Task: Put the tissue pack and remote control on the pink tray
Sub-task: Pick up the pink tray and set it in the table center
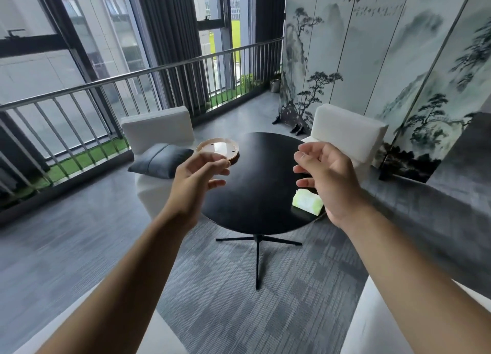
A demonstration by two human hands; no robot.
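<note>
both hands raised over the table (255, 183), left hand (198, 175) open and empty, right hand (328, 178) open and empty above the tissue pack (305, 202), tray (218, 148) at far left edge

Bench (261, 183) top mostly bare: wide dark middle open between both hands. Left hand (198, 179) raised above bench's left edge, grip loose and empty. Right hand (328, 179) raised over right edge, fingers spread, nothing in it. Tray (217, 148) at far left rim, open from above, nothing in it. Tissue pack (307, 202) at near right rim, partly hidden by right hand. White chairs (159, 130) close behind bench, left and right. Screen (398, 61) stands beyond, well apart.
</note>
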